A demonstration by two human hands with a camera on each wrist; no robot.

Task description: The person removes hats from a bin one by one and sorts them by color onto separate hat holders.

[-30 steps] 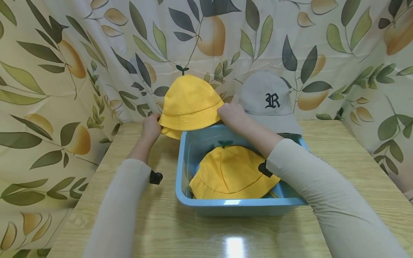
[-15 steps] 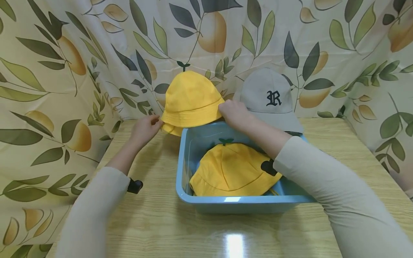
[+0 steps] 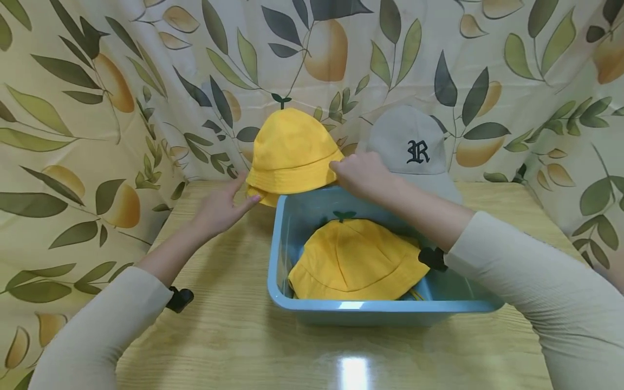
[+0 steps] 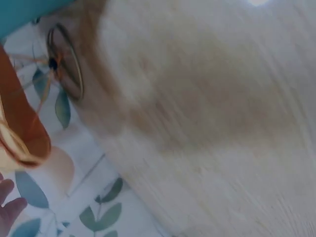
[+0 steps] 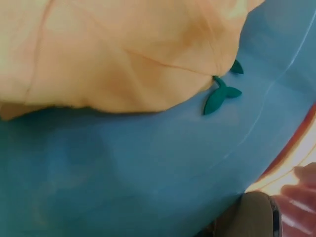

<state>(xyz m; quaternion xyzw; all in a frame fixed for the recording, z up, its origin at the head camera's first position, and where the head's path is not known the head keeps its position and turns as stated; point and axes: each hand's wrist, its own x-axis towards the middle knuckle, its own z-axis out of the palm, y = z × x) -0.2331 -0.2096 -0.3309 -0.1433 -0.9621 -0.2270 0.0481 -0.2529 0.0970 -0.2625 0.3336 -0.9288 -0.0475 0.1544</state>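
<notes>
A yellow bucket hat [image 3: 292, 146] with a green sprout on top is held up behind the far left rim of the blue bin. My right hand [image 3: 363, 173] pinches its brim at the right side. At the left side is my left hand [image 3: 219, 211], thumb spread away from the fingers, close to the brim. In the left wrist view, the fingertips [image 4: 10, 210] sit just below the hat's edge [image 4: 29, 133], and a cord loop [image 4: 69, 64] dangles from it. A second yellow bucket hat [image 3: 353, 260] lies inside the bin [image 3: 370, 306], its sprout [image 5: 222, 94] pointing to the back.
A grey baseball cap [image 3: 404, 141] with a black letter R stands behind the bin's right part, partly hidden by my right arm. The wooden table [image 3: 234, 336] runs up to a leaf-and-fruit patterned cloth [image 3: 195, 65] at the back and sides.
My left hand has let go of the raised hat's brim and spread its thumb, while its forearm swung left. The right hand keeps its pinch; its forearm has shifted to the right.
</notes>
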